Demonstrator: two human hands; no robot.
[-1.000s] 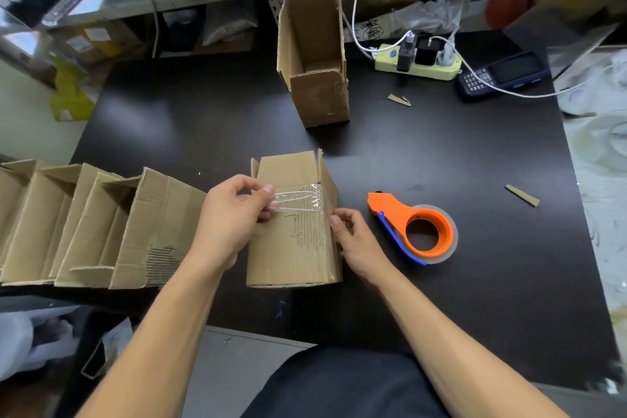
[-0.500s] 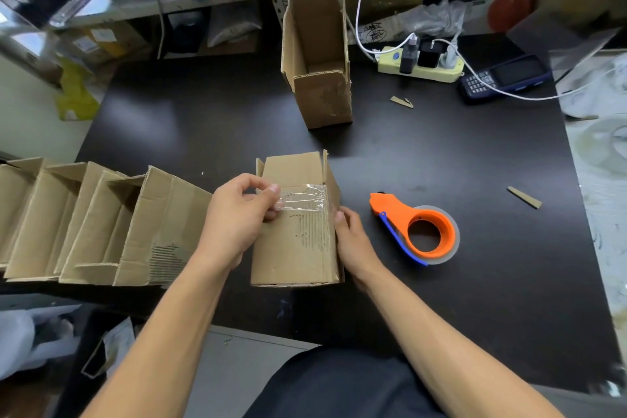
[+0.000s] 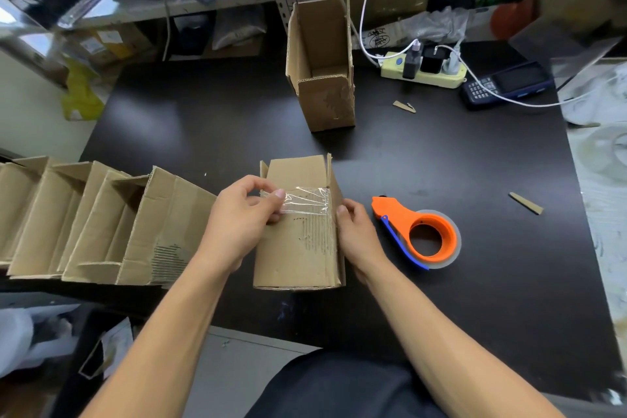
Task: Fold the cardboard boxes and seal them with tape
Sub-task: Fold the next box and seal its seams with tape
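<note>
Barely shifted since a second ago: left hand [image 3: 237, 224] pinching clear tape [image 3: 307, 202] on box [image 3: 298, 248], right hand [image 3: 356, 231] bracing, fingers hidden. Finished boxes [image 3: 101, 224] lined along desk's [image 3: 475, 299] left edge; this seal nearly done, dispenser [image 3: 420, 234] idle.

Both forearms are bare from the bottom edge of the view up to the wrists, with no sleeve, watch, bracelet or glove showing on either. The left hand [image 3: 242, 219] and the right hand [image 3: 356, 231] carry no rings that can be made out, and the nails on the fingers [image 3: 280, 194] are short and plain. At the bottom centre, the lap is covered by dark, smooth cloth.
</note>
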